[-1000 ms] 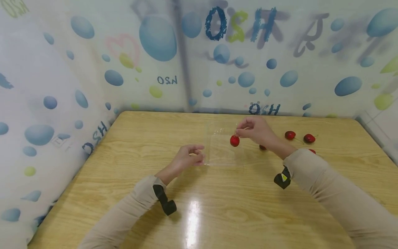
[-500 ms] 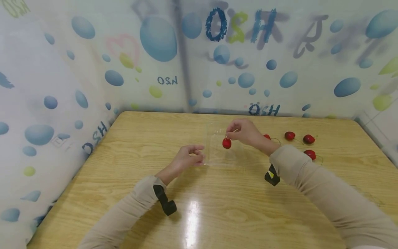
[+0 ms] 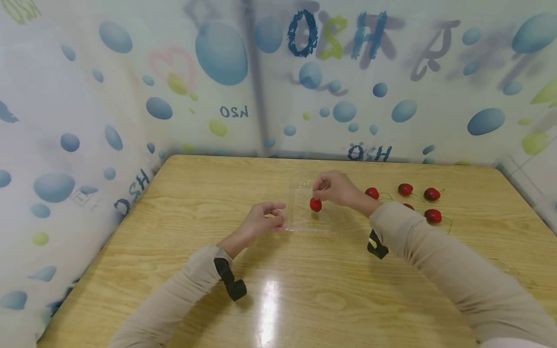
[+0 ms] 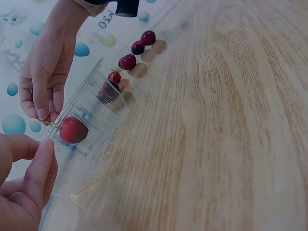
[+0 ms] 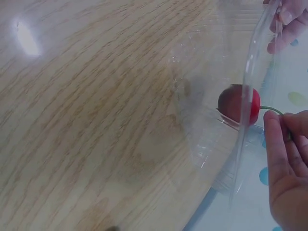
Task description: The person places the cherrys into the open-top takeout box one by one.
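A red cherry point(image 3: 315, 205) hangs by its green stem from my right hand point(image 3: 339, 188), whose thumb and fingers pinch the stem. In the right wrist view the cherry point(image 5: 236, 103) is partly below the rim of a clear plastic box point(image 5: 204, 144), seen through its wall. My left hand point(image 3: 263, 218) is at the left side of that box, and its thumb and finger pinch the rim in the left wrist view. The box is see-through, so its outline is faint in the head view.
Several dark red cherries with stems, among them one cherry point(image 3: 432, 216) nearest me, lie on the wooden table point(image 3: 196, 193) right of the box. My right forearm partly covers one. A patterned wall point(image 3: 278, 87) stands behind the table.
My right hand has moved left and then down with the cherry, from over the box's right part to lower within it. The left hand has stayed still.
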`<state>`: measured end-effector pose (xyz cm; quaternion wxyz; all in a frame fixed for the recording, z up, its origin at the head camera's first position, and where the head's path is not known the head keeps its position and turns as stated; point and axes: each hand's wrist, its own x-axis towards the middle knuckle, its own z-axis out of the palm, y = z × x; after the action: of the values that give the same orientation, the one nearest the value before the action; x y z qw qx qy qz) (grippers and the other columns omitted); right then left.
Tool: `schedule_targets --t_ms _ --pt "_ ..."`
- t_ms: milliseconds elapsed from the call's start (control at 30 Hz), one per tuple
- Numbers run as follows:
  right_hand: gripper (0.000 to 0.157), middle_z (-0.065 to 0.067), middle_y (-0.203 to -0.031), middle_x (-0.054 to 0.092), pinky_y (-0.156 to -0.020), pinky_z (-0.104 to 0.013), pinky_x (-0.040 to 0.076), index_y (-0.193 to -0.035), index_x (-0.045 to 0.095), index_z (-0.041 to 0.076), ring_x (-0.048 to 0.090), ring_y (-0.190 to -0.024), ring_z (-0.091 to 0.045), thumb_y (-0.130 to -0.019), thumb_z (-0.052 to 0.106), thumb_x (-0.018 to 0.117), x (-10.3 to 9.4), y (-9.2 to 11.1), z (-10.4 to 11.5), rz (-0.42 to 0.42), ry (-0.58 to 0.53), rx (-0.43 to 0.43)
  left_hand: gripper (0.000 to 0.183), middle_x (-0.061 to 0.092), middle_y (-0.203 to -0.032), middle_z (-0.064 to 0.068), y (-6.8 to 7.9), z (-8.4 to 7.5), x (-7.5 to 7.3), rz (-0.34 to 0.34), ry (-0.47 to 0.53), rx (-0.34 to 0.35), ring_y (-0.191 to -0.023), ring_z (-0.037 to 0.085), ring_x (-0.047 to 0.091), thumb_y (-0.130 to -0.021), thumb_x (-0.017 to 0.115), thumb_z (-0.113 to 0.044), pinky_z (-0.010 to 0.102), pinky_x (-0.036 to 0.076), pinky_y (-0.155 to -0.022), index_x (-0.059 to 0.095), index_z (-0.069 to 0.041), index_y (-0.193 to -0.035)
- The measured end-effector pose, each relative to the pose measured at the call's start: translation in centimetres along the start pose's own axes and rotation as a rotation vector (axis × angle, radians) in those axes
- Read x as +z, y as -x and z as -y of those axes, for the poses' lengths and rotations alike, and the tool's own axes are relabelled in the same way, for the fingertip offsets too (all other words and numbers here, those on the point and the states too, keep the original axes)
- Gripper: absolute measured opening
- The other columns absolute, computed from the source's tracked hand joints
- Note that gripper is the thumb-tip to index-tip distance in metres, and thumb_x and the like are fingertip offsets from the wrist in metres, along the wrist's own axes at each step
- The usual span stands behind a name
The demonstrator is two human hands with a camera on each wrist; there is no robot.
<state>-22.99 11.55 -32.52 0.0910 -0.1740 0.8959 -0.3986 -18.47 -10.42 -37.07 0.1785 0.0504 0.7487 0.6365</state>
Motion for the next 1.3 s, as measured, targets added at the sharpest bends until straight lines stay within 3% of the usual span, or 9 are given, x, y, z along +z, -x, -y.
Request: schedule_targets --t_ms 133,433,700,967,1300 --pt "0.006 -0.009 -0.081 0.06 -0.067 -0.032 0.051 -0.08 0.059 -0.001 0.058 -0.08 -0.024 -0.078 0.002 0.064 0.2 -0.1 -0.1 0.025 -0.001 -0.027 0.04 0.053 -0.093 0.02 0.0 -0.1 0.0 -0.005 -0.008 -0.002 -0.075 0.021 0.06 -0.083 0.056 0.005 0.032 0.054 -0.071 0.047 0.006 -0.122" --pt "0.008 -0.009 -0.082 0.062 -0.064 -0.027 0.051 -0.083 0.061 -0.002 0.058 -0.076 -0.019 -0.077 0.003 0.065 0.8 -0.3 -0.4 0.085 -0.022 -0.001 0.04 0.054 -0.092 0.016 0.0 -0.1 -0.1 -0.013 -0.025 -0.032 -0.076 0.02 0.061 -0.083 0.058 0.003 0.033 0.053 -0.072 0.049 0.003 -0.121" --pt "0.008 -0.01 -0.08 0.062 -0.063 -0.025 0.051 -0.083 0.06 -0.004 0.058 -0.072 -0.016 -0.078 0.001 0.063 1.0 -0.8 0.3 0.124 -0.029 0.013 0.039 0.053 -0.097 0.021 0.0 -0.1 -0.6 -0.016 -0.027 -0.026 -0.072 0.016 0.059 -0.083 0.056 0.004 0.033 0.054 -0.072 0.048 0.005 -0.122" --pt "0.005 -0.008 -0.081 0.062 -0.065 -0.025 0.05 -0.082 0.061 0.0 0.057 -0.073 -0.017 -0.08 0.004 0.063 1.1 -1.1 0.4 0.122 0.033 0.046 0.04 0.053 -0.097 0.021 0.1 -0.5 -0.5 -0.014 -0.022 -0.046 -0.072 0.015 0.059 -0.084 0.055 0.006 0.033 0.053 -0.073 0.047 0.005 -0.123" --pt "0.004 -0.008 -0.08 0.062 -0.063 -0.025 0.05 -0.081 0.061 0.001 0.057 -0.072 -0.017 -0.079 0.004 0.062 1.1 -1.1 0.3 0.106 0.05 0.011 0.039 0.053 -0.096 0.02 -0.1 -0.1 -0.5 -0.024 -0.018 -0.042 -0.071 0.016 0.06 -0.084 0.055 0.005 0.033 0.053 -0.072 0.048 0.004 -0.122"
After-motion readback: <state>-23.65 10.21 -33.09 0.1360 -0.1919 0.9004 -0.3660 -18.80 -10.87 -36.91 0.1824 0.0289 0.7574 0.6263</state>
